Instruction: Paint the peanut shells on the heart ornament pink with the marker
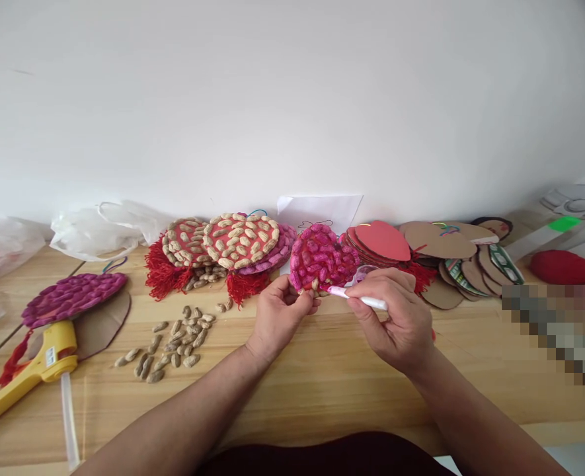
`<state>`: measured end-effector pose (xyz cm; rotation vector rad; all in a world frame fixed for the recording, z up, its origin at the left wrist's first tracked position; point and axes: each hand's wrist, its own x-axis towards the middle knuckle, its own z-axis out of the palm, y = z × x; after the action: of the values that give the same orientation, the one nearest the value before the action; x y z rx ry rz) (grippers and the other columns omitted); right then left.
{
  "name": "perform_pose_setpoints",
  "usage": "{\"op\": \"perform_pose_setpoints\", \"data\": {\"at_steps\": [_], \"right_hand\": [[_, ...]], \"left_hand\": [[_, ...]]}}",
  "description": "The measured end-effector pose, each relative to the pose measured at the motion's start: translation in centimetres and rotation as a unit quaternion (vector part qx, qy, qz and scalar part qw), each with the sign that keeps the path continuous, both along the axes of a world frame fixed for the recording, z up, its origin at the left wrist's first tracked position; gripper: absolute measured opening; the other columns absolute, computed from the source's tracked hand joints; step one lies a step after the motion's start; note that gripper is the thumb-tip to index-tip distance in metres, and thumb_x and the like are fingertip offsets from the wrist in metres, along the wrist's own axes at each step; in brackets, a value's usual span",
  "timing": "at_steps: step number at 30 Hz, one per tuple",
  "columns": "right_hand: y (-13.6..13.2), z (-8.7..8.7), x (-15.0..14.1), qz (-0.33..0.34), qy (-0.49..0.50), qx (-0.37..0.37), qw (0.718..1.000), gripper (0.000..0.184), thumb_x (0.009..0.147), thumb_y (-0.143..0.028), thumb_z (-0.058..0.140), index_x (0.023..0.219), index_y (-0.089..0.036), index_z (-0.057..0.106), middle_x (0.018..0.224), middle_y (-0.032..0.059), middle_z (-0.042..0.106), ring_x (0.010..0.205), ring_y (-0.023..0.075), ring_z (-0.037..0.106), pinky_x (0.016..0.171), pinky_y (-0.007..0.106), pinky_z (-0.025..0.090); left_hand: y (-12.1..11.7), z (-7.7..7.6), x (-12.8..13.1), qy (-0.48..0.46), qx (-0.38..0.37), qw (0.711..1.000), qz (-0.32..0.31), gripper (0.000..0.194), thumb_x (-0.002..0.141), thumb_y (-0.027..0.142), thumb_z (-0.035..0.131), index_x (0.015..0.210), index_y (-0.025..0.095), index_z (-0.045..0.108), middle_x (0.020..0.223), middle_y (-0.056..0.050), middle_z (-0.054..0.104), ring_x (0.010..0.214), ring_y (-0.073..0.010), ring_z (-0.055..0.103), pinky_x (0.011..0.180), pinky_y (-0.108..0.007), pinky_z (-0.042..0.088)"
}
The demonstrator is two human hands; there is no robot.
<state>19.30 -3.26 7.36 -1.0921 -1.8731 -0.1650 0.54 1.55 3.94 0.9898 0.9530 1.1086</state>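
Note:
My left hand [285, 311] pinches the lower edge of a heart-shaped piece [324, 254] covered in peanuts painted bright pink. A few peanuts at its bottom tip are still pale tan. Between the thumb and fingers of my right hand [396, 314] is a white-handled paintbrush [366, 301], its pink-stained end touching or very close to the heart's lower tip. Just behind the brush a small clear cup [363, 272] with pinkish contents is partly hidden by my right hand.
Loose peanuts [188, 337] lie left of my hands. A yellow glue gun [49, 357] is near a finished pink heart [77, 297]. Peanut-covered hearts [241, 241] with red tassels, red card hearts [384, 241] and brown cardboard hearts [441, 241] line the wall. Red yarn [562, 266] sits far right.

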Motion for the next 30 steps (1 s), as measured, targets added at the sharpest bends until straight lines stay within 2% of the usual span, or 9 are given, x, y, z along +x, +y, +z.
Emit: {"op": "perform_pose_setpoints", "data": {"at_steps": [9, 16, 25, 30], "right_hand": [[0.08, 0.10, -0.14, -0.009, 0.012, 0.007, 1.000, 0.015, 0.088, -0.011, 0.068, 0.098, -0.022, 0.066, 0.085, 0.0005, 0.073, 0.087, 0.0194, 0.062, 0.085, 0.039, 0.045], [0.04, 0.16, -0.22, -0.031, -0.004, 0.019, 0.999, 0.015, 0.087, -0.012, 0.069, 0.097, -0.022, 0.066, 0.083, 0.0004, 0.073, 0.086, 0.0199, 0.063, 0.084, 0.040, 0.044], [0.06, 0.17, -0.25, -0.019, -0.001, 0.011, 1.000, 0.014, 0.087, -0.011, 0.069, 0.097, -0.021, 0.066, 0.084, 0.0007, 0.074, 0.086, 0.0196, 0.063, 0.084, 0.040, 0.044], [0.02, 0.29, 0.03, -0.021, 0.005, 0.032, 0.999, 0.015, 0.087, -0.010, 0.069, 0.097, -0.020, 0.066, 0.081, 0.0010, 0.073, 0.083, 0.0190, 0.063, 0.082, 0.040, 0.044]], "left_hand": [[0.05, -0.24, -0.04, 0.031, 0.025, 0.999, -0.004, 0.026, 0.069, 0.031, 0.081, 0.084, 0.016, 0.066, 0.078, -0.001, 0.067, 0.070, -0.0157, 0.066, 0.067, -0.028, 0.058], [0.19, -0.85, -0.03, 0.057, 0.061, 0.997, 0.002, 0.020, 0.072, 0.028, 0.077, 0.086, 0.016, 0.068, 0.075, 0.001, 0.062, 0.064, -0.0110, 0.054, 0.064, -0.024, 0.051], [0.13, -0.61, -0.01, 0.056, 0.052, 0.997, 0.003, 0.023, 0.072, 0.028, 0.077, 0.089, 0.015, 0.069, 0.076, 0.000, 0.063, 0.064, -0.0109, 0.052, 0.064, -0.024, 0.051], [0.15, -0.19, 0.03, 0.009, 0.001, 1.000, 0.010, 0.030, 0.069, 0.032, 0.082, 0.091, 0.015, 0.071, 0.082, -0.001, 0.066, 0.067, -0.0115, 0.055, 0.064, -0.025, 0.054]]}}
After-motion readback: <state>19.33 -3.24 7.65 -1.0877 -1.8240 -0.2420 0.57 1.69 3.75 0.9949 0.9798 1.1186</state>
